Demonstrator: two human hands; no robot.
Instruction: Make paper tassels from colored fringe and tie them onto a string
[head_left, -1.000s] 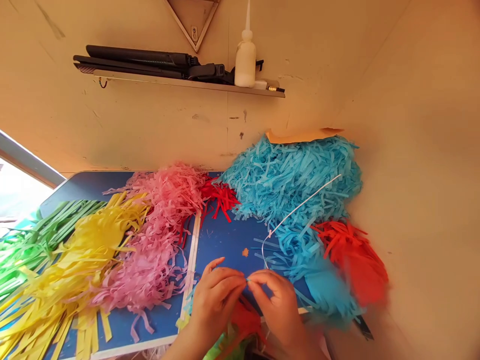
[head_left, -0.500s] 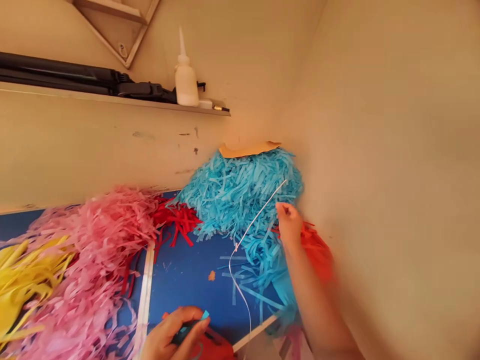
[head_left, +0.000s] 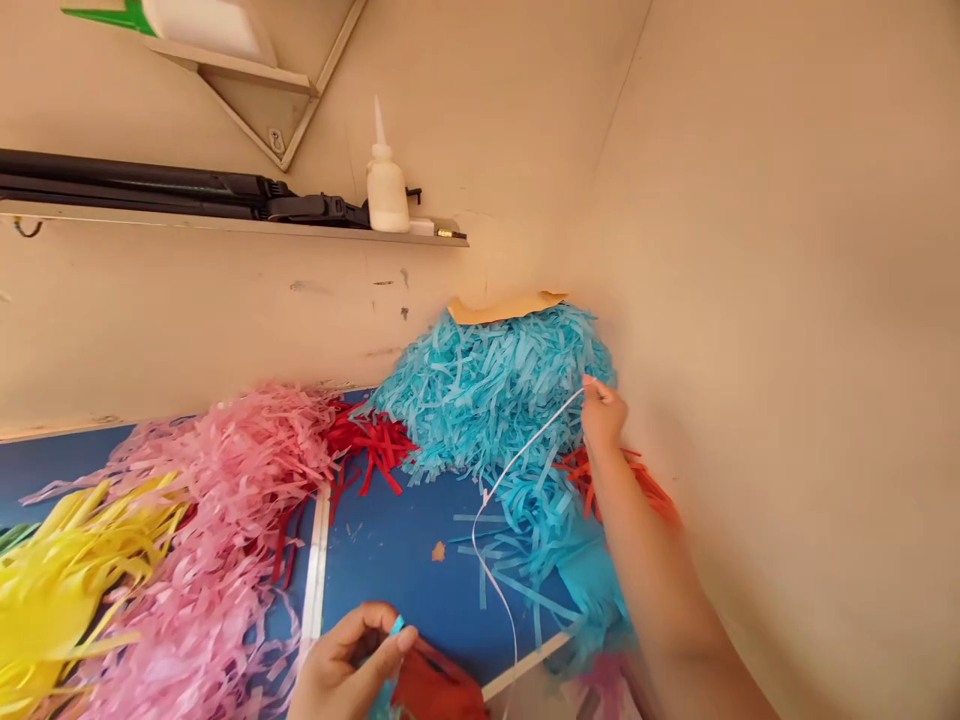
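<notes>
My right hand [head_left: 604, 415] is closed in a pinch on the upper end of a thin white string [head_left: 534, 438]. The string has a small knot midway and runs down past the table's near edge. Behind that hand rises a large heap of light blue paper fringe [head_left: 487, 375], with more strips trailing below it. At the bottom, my left hand [head_left: 352, 660] pinches a light blue paper strip [head_left: 397, 625] between thumb and fingertips. Just right of it is a red-orange piece [head_left: 439, 690], partly cut off by the frame; whether the hand touches it I cannot tell.
Pink paper fringe [head_left: 217, 510], yellow strips [head_left: 67, 570] and red fringe [head_left: 379, 445] lie on the blue table [head_left: 375, 560]. Orange-red fringe [head_left: 649, 490] sits by the right wall. Above, a shelf [head_left: 300, 228] holds a white nozzle bottle [head_left: 388, 195] and a black tripod-like object [head_left: 150, 190].
My right hand has moved up and right and now grips the string's end, which stood free of the fingers before. My left hand keeps its pinch. The view has shifted slightly.
</notes>
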